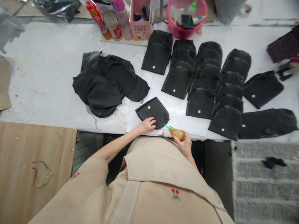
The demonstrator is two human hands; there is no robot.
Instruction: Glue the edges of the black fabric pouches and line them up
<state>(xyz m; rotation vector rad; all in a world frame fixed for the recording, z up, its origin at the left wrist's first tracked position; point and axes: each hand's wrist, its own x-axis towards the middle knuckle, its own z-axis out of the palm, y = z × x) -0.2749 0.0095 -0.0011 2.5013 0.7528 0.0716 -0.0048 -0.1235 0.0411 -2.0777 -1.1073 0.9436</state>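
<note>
A black fabric piece (153, 112) with a small white tag lies near the front edge of the white table (46, 74). My left hand (146, 125) rests flat on its near corner, fingers stretched out. My right hand (184, 144) is wrapped round a small amber glue bottle (177, 133) with a green nozzle that points at the piece's right edge. A loose heap of black fabric pieces (107, 82) lies to the left of it.
Several rows of overlapping black pieces (205, 84) with white tags cover the table's right half. At the back stand bottles (112, 21), a pink box (140, 21) and a pink basket (187, 15). A wooden board (28, 161) is at lower left.
</note>
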